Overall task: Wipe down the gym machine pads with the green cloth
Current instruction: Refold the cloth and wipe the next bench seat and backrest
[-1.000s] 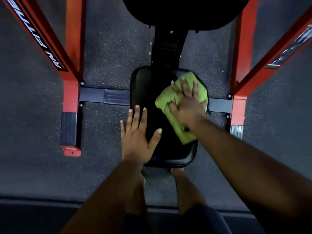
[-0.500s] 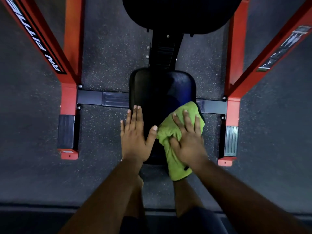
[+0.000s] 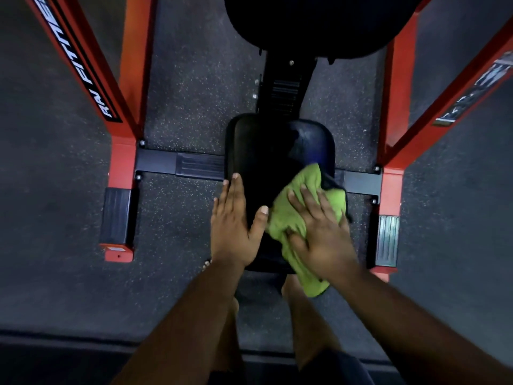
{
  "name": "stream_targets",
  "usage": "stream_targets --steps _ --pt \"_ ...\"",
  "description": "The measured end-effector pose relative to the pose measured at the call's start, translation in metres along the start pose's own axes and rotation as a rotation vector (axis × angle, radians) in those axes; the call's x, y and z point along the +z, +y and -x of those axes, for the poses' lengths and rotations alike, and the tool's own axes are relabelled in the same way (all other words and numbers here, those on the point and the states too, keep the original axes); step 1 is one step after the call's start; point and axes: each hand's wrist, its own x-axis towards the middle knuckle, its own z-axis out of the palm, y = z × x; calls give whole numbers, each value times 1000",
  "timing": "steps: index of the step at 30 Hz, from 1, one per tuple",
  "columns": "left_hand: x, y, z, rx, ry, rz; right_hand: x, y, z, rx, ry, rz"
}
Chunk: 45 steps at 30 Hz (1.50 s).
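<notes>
Far left: red frame post (image 3: 122, 151), black crossbar (image 3: 177, 163) running in under the seat pad (image 3: 266, 151). Our left hand (image 3: 233, 226) lies flat on the pad's left edge, fingers straight and together, thumb splayed toward the cloth, gripping nothing. Green cloth (image 3: 291, 215) is bunched on the pad's right near corner, just right of that thumb. Our right hand (image 3: 319, 234) presses on top of it, fingers spread; cloth pokes out beyond the fingertips and hangs off the pad's near edge below the palm. Second red post (image 3: 391, 187) far right.
</notes>
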Motion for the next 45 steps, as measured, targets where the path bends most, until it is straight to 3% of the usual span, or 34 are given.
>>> stream_targets --steps 3,8,11,15,20,23,27,30,33,36,41,45 --pt "3 -2 0 6 6 -1 -5 1 -20 49 -37 -3" --pt "4 -3 1 -1 50 82 -25 -37 -182 116 53 114" --pt "4 -5 3 -30 99 271 -24 -75 -234 58 29 132" --pt "-5 -10 5 -201 262 725 -13 -100 -200 -217 -29 236" --pt "-37 -21 10 -394 335 829 5 -95 -80 -472 -82 196" --pt "-45 -20 18 -427 211 702 14 -70 -18 -530 -88 250" --pt "-41 -11 41 -254 -122 309 12 -14 37 -481 -85 260" --pt "-42 2 54 -157 -362 -3 3 21 58 -300 -111 220" --pt "-59 21 67 -129 -463 -147 -14 28 75 -45 -43 24" --pt "-90 57 74 -193 -538 -26 -41 0 100 108 171 -267" --pt "-161 138 83 -326 -685 572 -81 -76 153 -24 298 -374" --pt "-210 181 84 -260 -708 651 -119 -112 184 0 379 -500"
